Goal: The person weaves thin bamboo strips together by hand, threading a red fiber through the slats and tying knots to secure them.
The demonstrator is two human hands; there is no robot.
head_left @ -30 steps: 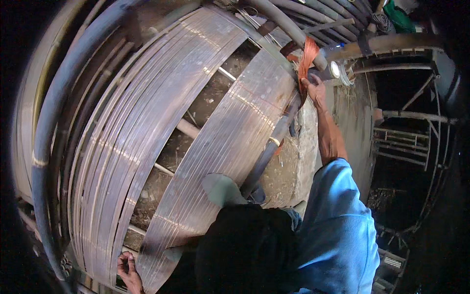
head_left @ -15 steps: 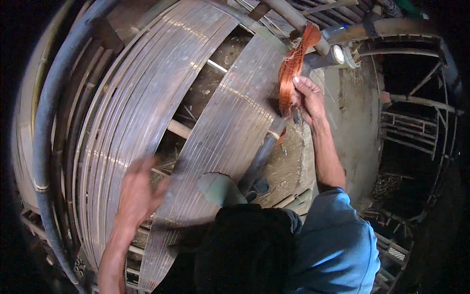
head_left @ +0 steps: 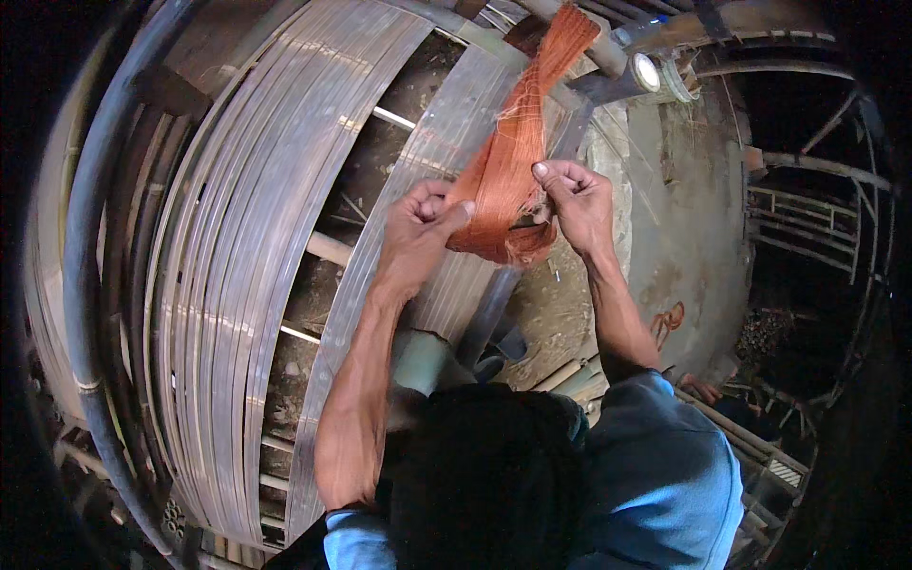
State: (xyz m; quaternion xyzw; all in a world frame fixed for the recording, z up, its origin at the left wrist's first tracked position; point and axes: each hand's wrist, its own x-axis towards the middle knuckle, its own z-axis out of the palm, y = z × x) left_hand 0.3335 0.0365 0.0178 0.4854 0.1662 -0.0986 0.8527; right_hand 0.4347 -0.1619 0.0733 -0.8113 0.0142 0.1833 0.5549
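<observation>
A frayed orange strip of woven mesh (head_left: 513, 157) stretches between my two hands over the slatted bamboo bench. Its upper end runs up to a thick pole at the back, and the lower end folds over in a loop. At the strip's left edge, my left hand (head_left: 416, 228) pinches it between thumb and curled fingers. My right hand (head_left: 581, 204) grips the opposite edge, thumb pressed against the fingers. Loose threads hang off the strip near both hands.
Two curved panels of thin bamboo slats (head_left: 275, 161) lie to the left, with a gap showing soil between them. A thick bamboo pole with a pale cut end (head_left: 647, 72) sticks out at the back. Right of me lie a grey concrete strip (head_left: 679, 228) and dark bamboo racks (head_left: 807, 223).
My left hand has come up from the slats on the left and taken hold of the orange mesh strip. The strip has moved left and spread wider; my right hand has shifted slightly left.
</observation>
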